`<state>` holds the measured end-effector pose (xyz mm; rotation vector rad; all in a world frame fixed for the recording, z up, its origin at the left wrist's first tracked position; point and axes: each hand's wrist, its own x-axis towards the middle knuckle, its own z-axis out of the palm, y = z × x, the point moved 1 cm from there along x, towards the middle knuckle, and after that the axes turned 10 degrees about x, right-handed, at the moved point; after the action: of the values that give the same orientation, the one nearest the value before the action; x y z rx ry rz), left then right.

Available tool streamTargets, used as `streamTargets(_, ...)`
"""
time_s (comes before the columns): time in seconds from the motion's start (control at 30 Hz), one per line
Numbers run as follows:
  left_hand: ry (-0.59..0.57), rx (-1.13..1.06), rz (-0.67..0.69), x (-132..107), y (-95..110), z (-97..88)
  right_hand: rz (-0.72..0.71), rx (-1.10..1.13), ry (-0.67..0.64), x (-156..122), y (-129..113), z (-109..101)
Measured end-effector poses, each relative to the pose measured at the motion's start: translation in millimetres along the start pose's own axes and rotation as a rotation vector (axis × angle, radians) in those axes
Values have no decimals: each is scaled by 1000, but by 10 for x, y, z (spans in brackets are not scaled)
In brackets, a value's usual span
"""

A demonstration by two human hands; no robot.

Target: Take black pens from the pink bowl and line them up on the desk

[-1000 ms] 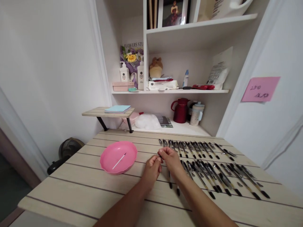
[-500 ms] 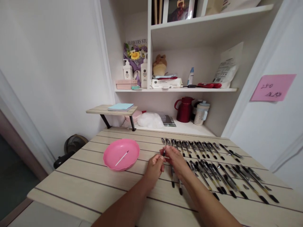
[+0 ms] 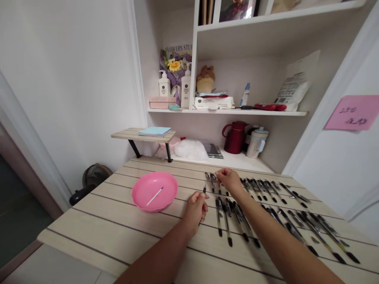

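Observation:
My left hand (image 3: pixel 196 208) is closed around a black pen (image 3: pixel 204 191) whose end sticks up above my fingers, over the slatted wooden table (image 3: pixel 118 225). My right hand (image 3: pixel 229 180) reaches forward to the far row of pens (image 3: pixel 266 187), its fingertips pinched at a small piece by the left end of that row. A nearer row of black pens (image 3: pixel 237 221) lies to the right of my left hand. To the left stands a pink bowl (image 3: pixel 154 191) holding one thin white refill (image 3: pixel 154 196).
Behind the table are white shelves with a red jug (image 3: pixel 235 137), a spotted cup (image 3: pixel 256 143), bottles (image 3: pixel 164 84) and boxes. A small wooden riser (image 3: pixel 142 136) carries a blue notebook. A pink note (image 3: pixel 352 113) hangs on the right wall. A fan (image 3: pixel 94 177) sits on the floor at left.
My hands have come apart: the right hand moved forward to the far pen row, while the left hand stayed back holding the pen. The view shifted slightly left.

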<state>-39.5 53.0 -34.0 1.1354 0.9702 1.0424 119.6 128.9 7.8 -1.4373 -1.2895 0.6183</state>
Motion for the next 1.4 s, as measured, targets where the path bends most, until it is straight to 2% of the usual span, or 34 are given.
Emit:
streamTargets(0.13,63,-16,-18,32,-12,-9,-27,-339,-78,109,100,161)
streamTargets(0.27,72,-13,-39,50,-27,-5,-63,-571,-165,146,156,373)
streamTargets(0.4,74,-15,-60,59,-43,4,-102,-703,-215,155,196,519)
streamTargets(0.53,90,-30,-67,77,-60,8,-130,-754,-233,143,211,557)
streamTargets(0.63,102,-68,-88,93,-61,-7,-135,-745,-215,131,176,467)
streamTargets(0.77,170,-21,-91,117,-31,-65,-135,-692,-166,28,109,133)
streamTargets(0.9,257,195,-97,192,4,-130,-157,-514,-107,-294,100,-291)
streamTargets(1.0,270,334,-113,335,29,-141,-183,-367,-118,-610,110,-491)
streamTargets(1.17,334,642,-140,716,92,-132,-174,-255,-153,-964,130,-537)
streamTargets(1.4,361,1032,-161,1159,128,-98,-223,-222,-165,-1051,246,-504)
